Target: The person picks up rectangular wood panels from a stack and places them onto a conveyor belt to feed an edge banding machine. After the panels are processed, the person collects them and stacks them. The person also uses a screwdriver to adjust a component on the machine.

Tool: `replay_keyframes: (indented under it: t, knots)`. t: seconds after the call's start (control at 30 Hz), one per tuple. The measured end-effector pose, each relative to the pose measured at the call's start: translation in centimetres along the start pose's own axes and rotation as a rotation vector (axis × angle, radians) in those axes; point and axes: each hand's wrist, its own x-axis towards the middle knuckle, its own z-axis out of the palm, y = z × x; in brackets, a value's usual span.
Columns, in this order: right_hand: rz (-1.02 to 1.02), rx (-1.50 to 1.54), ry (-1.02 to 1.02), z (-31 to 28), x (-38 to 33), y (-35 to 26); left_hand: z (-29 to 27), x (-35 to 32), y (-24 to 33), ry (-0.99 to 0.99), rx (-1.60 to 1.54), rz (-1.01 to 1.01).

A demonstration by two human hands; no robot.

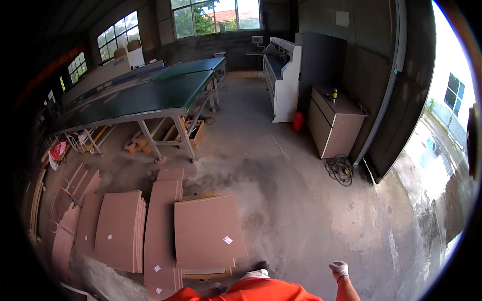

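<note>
My right hand, in a pale glove, hangs over the bare concrete floor at the lower right. Its fingers are curled, and nothing shows in them. My left hand cannot be made out; the orange shirt fills the lower edge there. Nearest to my left side lies a stack of brown panels with a small white label on top, raised on wooden strips. Beside it are a long stack of narrower panels and another labelled panel stack.
A green-topped conveyor table on metal legs stands at the back left, with a wooden crate beneath. A white machine, red container and brown cabinet line the right. Coiled cable lies near the open doorway.
</note>
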Motion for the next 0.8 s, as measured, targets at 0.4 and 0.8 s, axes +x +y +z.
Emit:
replay_keyframes:
  t: [0.4,0.8]
  knots:
    - [0.326,-0.535,-0.387,14.8,17.3,-12.2,-26.6,23.8,45.1,0.272,-0.498,0.453]
    - [-0.951,-1.316,-0.451,35.3,73.7,-52.5,-56.0,-8.0,94.9,-0.963,-0.411,2.299]
